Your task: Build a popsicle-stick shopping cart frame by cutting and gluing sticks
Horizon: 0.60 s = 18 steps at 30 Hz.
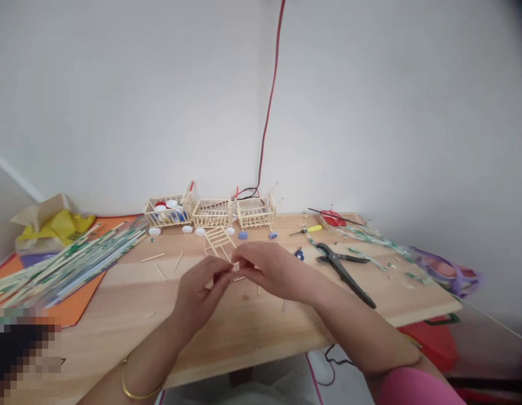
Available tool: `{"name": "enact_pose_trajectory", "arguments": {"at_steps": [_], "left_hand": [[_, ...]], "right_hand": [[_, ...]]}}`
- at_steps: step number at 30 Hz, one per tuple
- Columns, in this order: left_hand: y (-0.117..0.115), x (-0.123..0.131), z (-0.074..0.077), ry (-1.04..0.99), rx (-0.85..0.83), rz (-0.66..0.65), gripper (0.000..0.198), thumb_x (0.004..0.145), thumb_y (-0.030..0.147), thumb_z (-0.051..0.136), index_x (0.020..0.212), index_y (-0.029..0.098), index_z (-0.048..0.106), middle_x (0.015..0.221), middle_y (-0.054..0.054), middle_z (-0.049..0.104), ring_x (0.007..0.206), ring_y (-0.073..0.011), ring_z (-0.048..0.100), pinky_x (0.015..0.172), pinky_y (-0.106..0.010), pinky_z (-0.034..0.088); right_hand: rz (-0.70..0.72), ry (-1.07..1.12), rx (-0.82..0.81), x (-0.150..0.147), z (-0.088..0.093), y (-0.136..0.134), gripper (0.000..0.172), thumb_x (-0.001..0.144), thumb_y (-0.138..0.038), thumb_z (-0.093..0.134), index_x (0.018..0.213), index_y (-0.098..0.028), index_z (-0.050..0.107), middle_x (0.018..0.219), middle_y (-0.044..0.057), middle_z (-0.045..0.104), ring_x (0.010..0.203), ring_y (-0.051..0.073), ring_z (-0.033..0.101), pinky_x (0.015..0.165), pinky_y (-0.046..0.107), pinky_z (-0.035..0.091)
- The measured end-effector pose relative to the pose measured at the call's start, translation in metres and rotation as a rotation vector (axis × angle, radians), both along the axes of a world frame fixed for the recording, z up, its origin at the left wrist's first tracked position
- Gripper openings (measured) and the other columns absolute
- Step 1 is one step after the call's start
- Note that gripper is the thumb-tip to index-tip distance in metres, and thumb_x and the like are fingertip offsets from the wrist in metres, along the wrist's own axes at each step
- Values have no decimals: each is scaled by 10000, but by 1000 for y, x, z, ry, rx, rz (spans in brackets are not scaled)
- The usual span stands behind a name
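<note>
My left hand (202,289) and my right hand (271,270) meet above the middle of the wooden table, fingertips pinched close together. A small ladder-like frame of thin wooden sticks (219,238) reaches out from just behind the fingers, and both hands appear to grip its near end. The exact point of contact is hidden by the fingers. Beyond the frame stand three small carts built of sticks: a left cart (168,211) filled with bottle caps, a middle cart (212,214), and a right cart (256,212) on blue wheels.
Wrapped sticks (88,253) lie in a pile over an orange sheet (81,301) at left. Black-handled shears (345,273), a yellow-handled tool (314,229) and torn wrappers (379,242) lie at right. Several loose sticks (160,273) are scattered left of my hands. A white wall (160,101) stands behind.
</note>
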<state>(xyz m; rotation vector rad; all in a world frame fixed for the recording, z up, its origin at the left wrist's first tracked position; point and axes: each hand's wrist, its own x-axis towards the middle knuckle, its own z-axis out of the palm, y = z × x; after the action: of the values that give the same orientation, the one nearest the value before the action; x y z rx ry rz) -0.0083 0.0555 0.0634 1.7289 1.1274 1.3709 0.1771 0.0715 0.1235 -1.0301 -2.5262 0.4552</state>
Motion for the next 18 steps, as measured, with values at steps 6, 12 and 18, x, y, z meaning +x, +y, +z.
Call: {"name": "enact_pose_trajectory", "arguments": {"at_steps": [6,12,18], "left_hand": [[-18,15,-4,289,-30,-423,171,801,217,566,855,252,725,692,-51,677,662,-170,590,656,-243,394],[-26,30,-22,326,-85,-489,180,818,215,520,838,222,699,688,-45,656,664,-167,593,669,-253,415],[-24,50,-46,98,-238,-382,82,810,224,503,827,195,578,708,-1,601,631,-135,611,629,-249,462]], "right_hand": [[-105,218,-265,29,-27,-47,54,861,-242,543,866,-221,593,806,-5,639,735,134,573,655,232,396],[-503,174,-171,88,-64,-56,168,847,-328,544,896,-181,608,868,57,649,788,178,583,717,277,418],[-771,-195,-56,127,-96,-40,331,738,-294,610,1015,-113,614,1014,148,593,1000,261,533,881,328,380]]}}
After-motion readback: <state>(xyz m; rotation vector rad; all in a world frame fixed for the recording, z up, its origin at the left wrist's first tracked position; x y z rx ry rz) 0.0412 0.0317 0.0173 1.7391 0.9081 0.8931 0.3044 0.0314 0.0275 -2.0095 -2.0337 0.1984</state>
